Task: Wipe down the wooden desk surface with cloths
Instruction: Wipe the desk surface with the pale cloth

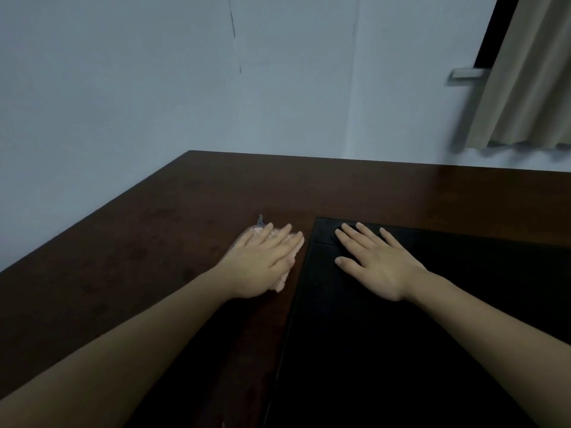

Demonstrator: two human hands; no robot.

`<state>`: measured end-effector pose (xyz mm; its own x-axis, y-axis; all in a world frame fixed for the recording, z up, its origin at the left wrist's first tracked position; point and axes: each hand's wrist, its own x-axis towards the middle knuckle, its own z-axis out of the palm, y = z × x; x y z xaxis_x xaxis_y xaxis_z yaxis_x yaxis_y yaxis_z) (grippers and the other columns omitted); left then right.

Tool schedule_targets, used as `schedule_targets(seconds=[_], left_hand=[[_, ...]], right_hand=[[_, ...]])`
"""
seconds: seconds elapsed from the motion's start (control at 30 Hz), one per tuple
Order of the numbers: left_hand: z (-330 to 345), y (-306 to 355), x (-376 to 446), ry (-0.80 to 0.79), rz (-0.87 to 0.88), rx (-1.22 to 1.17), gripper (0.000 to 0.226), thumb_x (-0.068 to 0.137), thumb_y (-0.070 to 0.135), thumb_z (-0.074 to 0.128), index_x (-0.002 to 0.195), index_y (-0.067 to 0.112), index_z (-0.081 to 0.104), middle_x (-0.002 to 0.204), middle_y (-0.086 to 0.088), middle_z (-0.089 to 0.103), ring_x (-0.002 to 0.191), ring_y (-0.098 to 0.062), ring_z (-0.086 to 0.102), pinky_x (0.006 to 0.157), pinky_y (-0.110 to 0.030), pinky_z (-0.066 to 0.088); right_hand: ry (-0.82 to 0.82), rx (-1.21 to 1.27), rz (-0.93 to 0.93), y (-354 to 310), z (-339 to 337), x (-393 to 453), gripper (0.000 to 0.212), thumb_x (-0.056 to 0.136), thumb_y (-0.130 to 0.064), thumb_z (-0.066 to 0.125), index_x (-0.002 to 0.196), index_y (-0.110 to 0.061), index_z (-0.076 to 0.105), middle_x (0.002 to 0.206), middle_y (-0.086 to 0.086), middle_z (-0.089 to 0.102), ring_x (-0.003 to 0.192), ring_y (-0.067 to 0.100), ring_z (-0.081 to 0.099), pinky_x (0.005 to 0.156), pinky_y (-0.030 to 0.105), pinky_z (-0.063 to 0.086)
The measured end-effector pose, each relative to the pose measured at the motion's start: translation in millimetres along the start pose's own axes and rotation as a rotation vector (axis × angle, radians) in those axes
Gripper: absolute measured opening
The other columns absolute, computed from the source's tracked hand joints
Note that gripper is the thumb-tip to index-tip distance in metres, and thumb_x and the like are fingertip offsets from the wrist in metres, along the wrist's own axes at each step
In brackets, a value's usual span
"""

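The dark brown wooden desk [129,248] fills the lower half of the view. My left hand [262,261] lies flat with straight fingers on a pale pink cloth [285,278], pressing it onto the desk just left of a black mat. Only the cloth's edges show around the hand. My right hand [374,261] rests flat, fingers spread, on the far left corner of the black mat [432,350]. A dark cloth may lie under its fingers, but I cannot tell against the black.
A pale blue wall [216,88] meets the desk along its left and far edges. A beige curtain [525,81] hangs at the upper right over a dark window. The black mat covers the desk's right part.
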<state>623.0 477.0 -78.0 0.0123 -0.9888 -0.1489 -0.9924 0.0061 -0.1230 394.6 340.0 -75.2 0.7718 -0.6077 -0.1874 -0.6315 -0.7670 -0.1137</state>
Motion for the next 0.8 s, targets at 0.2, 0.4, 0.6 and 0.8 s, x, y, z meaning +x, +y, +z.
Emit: schedule_targets(seconds=[0.2, 0.4, 0.6, 0.8], left_hand=[[18.0, -61.5, -31.8, -0.025, -0.211, 0.078, 0.069, 0.082, 0.056, -0.032, 0.146, 0.03, -0.029, 0.167, 0.003, -0.021, 0.155, -0.03, -0.013, 0.124, -0.054, 0.011], [3.1, -65.0, 11.3, -0.03, -0.577, -0.236, 0.056, 0.108, 0.047, 0.012, 0.16, 0.039, -0.004, 0.17, 0.006, -0.008, 0.156, -0.027, -0.006, 0.124, -0.051, 0.0], [-0.3, -14.3, -12.2, -0.081, -0.418, -0.159, 0.056, 0.109, 0.043, 0.01, 0.161, 0.033, -0.006, 0.169, 0.005, -0.014, 0.156, -0.028, -0.011, 0.124, -0.054, 0.0], [11.2, 29.2, -79.9, 0.036, -0.06, 0.057, 0.079, 0.093, 0.053, -0.028, 0.162, 0.025, -0.003, 0.17, -0.002, -0.003, 0.154, -0.028, -0.002, 0.123, -0.052, 0.014]], right_hand=[[0.015, -0.005, -0.006, 0.8, 1.3, -0.8, 0.067, 0.104, -0.061, 0.013, 0.161, -0.033, -0.006, 0.167, -0.014, -0.014, 0.153, 0.007, -0.018, 0.126, 0.043, -0.009], [0.031, 0.015, -0.008, 1.2, 0.8, -0.7, 0.066, 0.105, -0.06, 0.015, 0.162, -0.033, -0.003, 0.168, -0.012, -0.011, 0.154, 0.009, -0.015, 0.126, 0.044, -0.008], [0.037, 0.022, -0.016, -0.9, -1.1, -2.3, 0.067, 0.105, -0.06, 0.015, 0.162, -0.031, -0.002, 0.169, -0.011, -0.01, 0.155, 0.011, -0.013, 0.126, 0.045, -0.007], [0.036, 0.008, -0.026, -1.5, -0.4, -4.3, 0.067, 0.105, -0.059, 0.013, 0.163, -0.028, -0.004, 0.169, -0.008, -0.01, 0.155, 0.013, -0.014, 0.126, 0.047, -0.006]])
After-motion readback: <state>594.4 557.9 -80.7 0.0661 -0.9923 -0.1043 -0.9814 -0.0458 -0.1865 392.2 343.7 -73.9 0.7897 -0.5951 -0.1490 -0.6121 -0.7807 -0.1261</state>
